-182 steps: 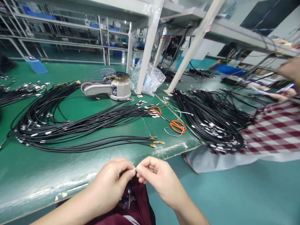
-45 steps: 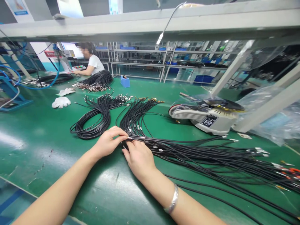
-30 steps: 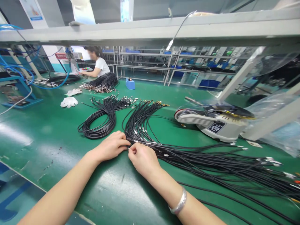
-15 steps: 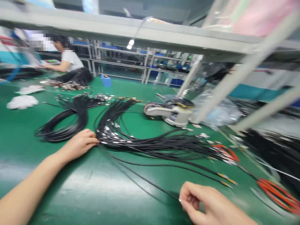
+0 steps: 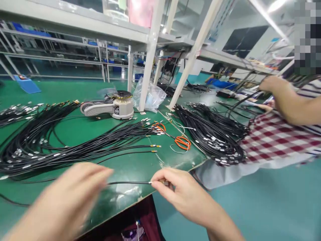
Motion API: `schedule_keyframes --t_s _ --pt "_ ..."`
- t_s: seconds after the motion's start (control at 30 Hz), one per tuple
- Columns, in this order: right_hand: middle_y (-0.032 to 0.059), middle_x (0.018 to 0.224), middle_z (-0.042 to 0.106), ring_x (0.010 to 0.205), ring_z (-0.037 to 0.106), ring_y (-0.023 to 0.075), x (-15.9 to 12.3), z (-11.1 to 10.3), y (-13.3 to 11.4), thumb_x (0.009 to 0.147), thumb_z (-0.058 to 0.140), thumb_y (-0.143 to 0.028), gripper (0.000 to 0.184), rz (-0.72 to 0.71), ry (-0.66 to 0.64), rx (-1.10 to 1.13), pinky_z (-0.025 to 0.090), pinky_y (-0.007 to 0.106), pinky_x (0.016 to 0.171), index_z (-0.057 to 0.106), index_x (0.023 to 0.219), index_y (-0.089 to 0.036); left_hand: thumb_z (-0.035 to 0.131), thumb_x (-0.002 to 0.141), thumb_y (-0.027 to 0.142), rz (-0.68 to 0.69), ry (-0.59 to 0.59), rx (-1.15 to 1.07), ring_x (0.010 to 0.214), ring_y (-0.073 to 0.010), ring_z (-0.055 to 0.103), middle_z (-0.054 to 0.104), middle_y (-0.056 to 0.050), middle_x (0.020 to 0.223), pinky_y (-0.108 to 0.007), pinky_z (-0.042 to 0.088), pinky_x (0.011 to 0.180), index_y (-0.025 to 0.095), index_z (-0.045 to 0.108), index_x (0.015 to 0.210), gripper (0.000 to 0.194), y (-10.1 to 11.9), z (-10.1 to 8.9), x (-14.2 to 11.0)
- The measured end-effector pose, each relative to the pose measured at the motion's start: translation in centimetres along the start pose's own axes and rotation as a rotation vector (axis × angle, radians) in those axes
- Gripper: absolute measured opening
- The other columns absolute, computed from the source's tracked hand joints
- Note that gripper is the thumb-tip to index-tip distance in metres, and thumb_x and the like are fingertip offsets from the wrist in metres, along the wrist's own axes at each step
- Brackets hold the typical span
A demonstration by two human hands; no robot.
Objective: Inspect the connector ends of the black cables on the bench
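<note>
My right hand [image 5: 177,190] pinches a single black cable [image 5: 130,183] near its metal-tipped end, just past the bench's front edge. My left hand [image 5: 67,197] is motion-blurred at lower left, and the cable's far part runs toward its fingertips. Whether those fingers grip the cable is hidden by the blur. Behind both hands, a large bundle of black cables with metal ends [image 5: 75,150] lies across the green bench top [image 5: 125,195]. Its nearest strands are a short way above my left hand.
Orange-handled scissors [image 5: 182,143] lie on the bench near a second cable bundle [image 5: 213,134]. Beyond stand a grey tape dispenser [image 5: 110,105] and a plastic bag [image 5: 150,95]. At right, a co-worker's hand [image 5: 272,83] reaches over a checked cloth [image 5: 276,140].
The view has swung right and lower. My left hand has left the bundle and is moving near the lifted cable. My right hand is now at the bench edge with the cable end.
</note>
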State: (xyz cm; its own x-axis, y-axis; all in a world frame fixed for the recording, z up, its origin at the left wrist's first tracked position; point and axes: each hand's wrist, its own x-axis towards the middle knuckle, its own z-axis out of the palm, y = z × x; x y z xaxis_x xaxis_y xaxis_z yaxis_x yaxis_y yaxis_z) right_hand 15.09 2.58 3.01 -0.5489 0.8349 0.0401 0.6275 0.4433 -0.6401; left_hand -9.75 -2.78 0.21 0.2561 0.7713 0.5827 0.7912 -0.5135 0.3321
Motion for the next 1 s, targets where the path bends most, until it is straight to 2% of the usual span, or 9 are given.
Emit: schedule_keyframes --t_s 0.07,0.13,0.23,0.33,0.47,0.6,0.73,0.83,1.0 --pt "-0.0023 0.075 0.063 0.07 0.055 0.0105 -0.5 -0.1 0.3 0.085 0.047 -0.021 0.016 -0.022 0.036 0.056 0.04 0.022 0.066 0.061 0.077 -0.021 0.037 0.089 0.026 0.065 -0.13 -0.037 0.09 -0.0187 0.053 0.06 -0.006 0.101 -0.029 0.046 0.075 0.02 0.055 0.11 0.028 3.3 3.7 1.9" --pt "-0.0021 0.079 0.064 0.074 0.056 0.0108 -1.2 -0.5 1.4 0.085 0.049 -0.022 0.014 -0.019 0.062 0.143 0.041 0.022 0.068 0.062 0.08 -0.021 0.033 0.09 0.023 0.002 -0.253 -0.123 0.078 -0.0171 0.055 0.062 -0.005 0.087 -0.028 0.046 0.067 0.019 0.058 0.101 0.027 5.6 6.6 3.2" --pt "-0.001 0.083 0.064 0.076 0.056 0.0111 -2.6 -0.9 3.9 0.083 0.053 -0.027 0.012 0.1 0.103 0.328 0.043 0.022 0.069 0.063 0.088 -0.021 0.036 0.09 0.025 -0.165 -0.416 -0.284 0.069 -0.0144 0.055 0.06 0.0 0.074 -0.025 0.042 0.063 0.022 0.06 0.087 0.025 7.0 8.5 4.2" --pt "-0.0004 0.076 0.062 0.067 0.053 0.0101 -3.6 -0.6 6.0 0.079 0.057 -0.032 0.016 0.255 0.114 0.53 0.043 0.021 0.061 0.062 0.086 -0.018 0.039 0.089 0.028 -0.281 -0.524 -0.369 0.069 -0.013 0.055 0.06 0.002 0.073 -0.023 0.039 0.064 0.023 0.06 0.082 0.023 6.9 8.7 4.7" --pt "-0.0013 0.068 0.058 0.061 0.051 0.009 -3.7 0.1 6.6 0.076 0.06 -0.032 0.017 0.305 0.079 0.699 0.042 0.021 0.056 0.061 0.079 -0.015 0.039 0.088 0.029 -0.33 -0.616 -0.392 0.07 -0.0133 0.054 0.06 0.002 0.073 -0.023 0.037 0.066 0.023 0.061 0.08 0.024 6.8 8.5 5.3" --pt "-0.0014 0.064 0.057 0.059 0.05 0.0091 -3.6 0.4 6.2 0.077 0.059 -0.03 0.015 0.306 0.065 0.683 0.041 0.021 0.055 0.06 0.073 -0.015 0.04 0.086 0.033 -0.391 -0.762 -0.493 0.064 -0.0116 0.051 0.058 0.003 0.066 -0.022 0.036 0.061 0.02 0.058 0.068 0.029 6.7 8.4 5.9" --pt "-0.0007 0.066 0.058 0.062 0.051 0.0096 -3.8 0.5 5.7 0.076 0.059 -0.028 0.014 0.293 0.134 0.622 0.042 0.022 0.058 0.061 0.072 -0.015 0.041 0.084 0.039 -0.495 -0.881 -0.615 0.059 -0.0108 0.049 0.056 0.004 0.061 -0.02 0.035 0.055 0.017 0.057 0.064 0.033 6.5 8.3 6.5" --pt "-0.0016 0.062 0.058 0.058 0.051 0.0088 -3.9 0.9 5.4 0.075 0.059 -0.028 0.014 0.366 0.16 0.714 0.042 0.021 0.056 0.061 0.072 -0.014 0.042 0.084 0.037 -0.482 -0.857 -0.593 0.06 -0.011 0.049 0.058 0.003 0.063 -0.02 0.035 0.056 0.018 0.059 0.067 0.031 6.6 8.4 6.7" --pt "-0.0022 0.06 0.058 0.056 0.051 0.0081 -4.1 1.4 4.9 0.074 0.059 -0.027 0.014 0.437 0.172 0.82 0.042 0.02 0.054 0.059 0.068 -0.014 0.042 0.085 0.027 -0.301 -0.714 -0.473 0.067 -0.0118 0.053 0.062 0.003 0.069 -0.021 0.035 0.063 0.021 0.063 0.073 0.026 7.2 8.8 6.5"
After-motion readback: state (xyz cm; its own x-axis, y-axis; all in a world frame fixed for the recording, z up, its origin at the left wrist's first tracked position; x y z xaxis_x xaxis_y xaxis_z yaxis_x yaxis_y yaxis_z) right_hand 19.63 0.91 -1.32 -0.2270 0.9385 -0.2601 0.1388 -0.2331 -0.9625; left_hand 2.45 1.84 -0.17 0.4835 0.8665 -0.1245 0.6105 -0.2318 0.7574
